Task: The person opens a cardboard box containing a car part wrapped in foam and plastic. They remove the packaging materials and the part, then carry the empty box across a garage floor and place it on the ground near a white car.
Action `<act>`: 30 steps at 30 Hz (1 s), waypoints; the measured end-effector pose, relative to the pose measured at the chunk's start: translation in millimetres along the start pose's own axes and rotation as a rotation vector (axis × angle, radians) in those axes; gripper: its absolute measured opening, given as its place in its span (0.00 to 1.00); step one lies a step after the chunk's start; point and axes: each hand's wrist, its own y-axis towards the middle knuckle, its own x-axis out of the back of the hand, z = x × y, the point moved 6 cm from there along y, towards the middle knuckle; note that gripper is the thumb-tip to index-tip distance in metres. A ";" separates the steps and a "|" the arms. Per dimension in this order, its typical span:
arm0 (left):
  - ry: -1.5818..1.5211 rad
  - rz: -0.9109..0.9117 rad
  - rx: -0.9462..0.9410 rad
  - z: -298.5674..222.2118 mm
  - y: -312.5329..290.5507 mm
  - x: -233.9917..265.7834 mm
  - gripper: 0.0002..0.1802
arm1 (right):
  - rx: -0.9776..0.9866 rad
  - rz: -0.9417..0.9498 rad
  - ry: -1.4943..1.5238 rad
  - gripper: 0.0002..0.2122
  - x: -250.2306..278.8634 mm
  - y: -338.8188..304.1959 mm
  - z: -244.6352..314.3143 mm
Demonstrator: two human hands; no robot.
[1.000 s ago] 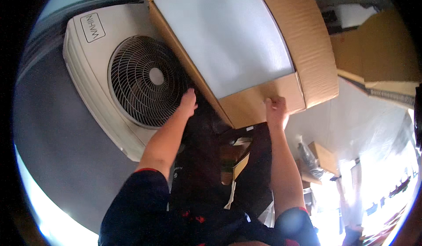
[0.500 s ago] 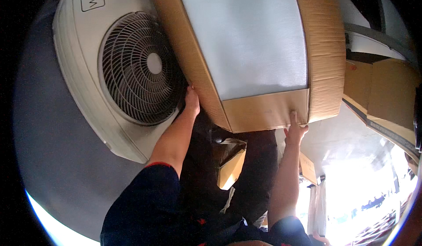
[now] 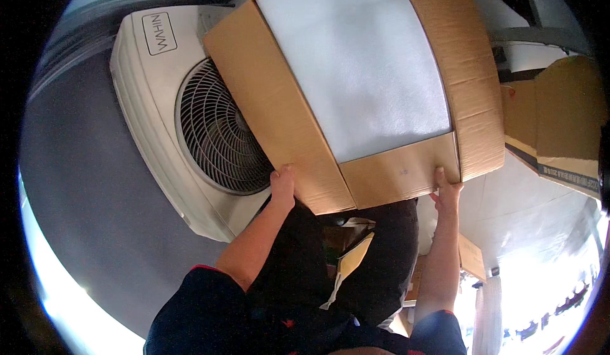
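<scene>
A large cardboard box [image 3: 475, 94] with its flaps folded outward lies in front of me, and a pale white sheet or panel [image 3: 362, 63] fills its opening. My left hand [image 3: 283, 185] grips the edge of the left flap [image 3: 279, 107], its thumb on top. At the near edge my right hand [image 3: 447, 190] holds the short flap [image 3: 406, 172], thumb above and fingers partly hidden beneath. Close to the left hand stands a white machine casing [image 3: 149, 107] with a round black fan grille [image 3: 219, 133]; the box partly covers the grille.
Another open cardboard box [image 3: 559, 113] is at the far right. Below the box, between my dark-trousered legs, hangs a piece of yellowish card [image 3: 354, 256]. A small carton [image 3: 471, 257] sits past my right forearm, near bright glare. A dark grey surface [image 3: 95, 164] spreads on the left.
The left flap, raised before, now lies flatter and wider over the fan grille. Both hands and the box's near edge have shifted slightly toward me and to the right in view.
</scene>
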 end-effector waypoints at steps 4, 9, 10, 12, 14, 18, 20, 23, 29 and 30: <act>0.263 -0.128 -0.087 -22.6 -51.8 2.9 0.24 | -0.036 0.000 0.036 0.46 -4.7 7.1 -15.5; 0.298 0.116 -0.303 -33.8 -130.2 -15.4 0.21 | 0.309 -0.112 0.051 0.41 3.6 27.3 -56.4; 0.298 0.214 -0.435 -39.6 -139.2 -26.4 0.22 | 0.346 -0.111 0.145 0.42 0.7 24.1 -52.6; 0.516 0.202 -0.412 -49.6 -134.2 -34.1 0.26 | 0.299 -0.113 0.099 0.42 1.7 21.3 -51.2; 0.416 0.224 -0.510 -64.9 -122.3 -33.0 0.25 | 0.211 -0.118 -0.012 0.42 4.4 22.0 -47.7; 0.433 0.106 -0.834 -144.6 -90.0 -6.7 0.28 | 0.017 -0.059 0.076 0.39 -0.9 1.3 -27.9; 0.580 0.009 -1.103 -215.5 -100.8 -13.7 0.32 | 0.003 -0.019 0.190 0.37 -6.6 -13.4 -11.0; 0.893 -0.430 -1.226 -313.7 -91.8 -13.5 0.54 | -0.061 0.003 0.312 0.34 2.3 -27.1 1.9; 1.090 -0.449 -1.762 -512.1 -91.1 -120.8 0.57 | -0.063 -0.017 0.496 0.32 6.2 -11.3 -1.3; 1.085 -0.479 -1.740 -545.1 -73.2 -134.6 0.55 | -0.069 -0.001 0.473 0.31 5.8 -9.5 -3.4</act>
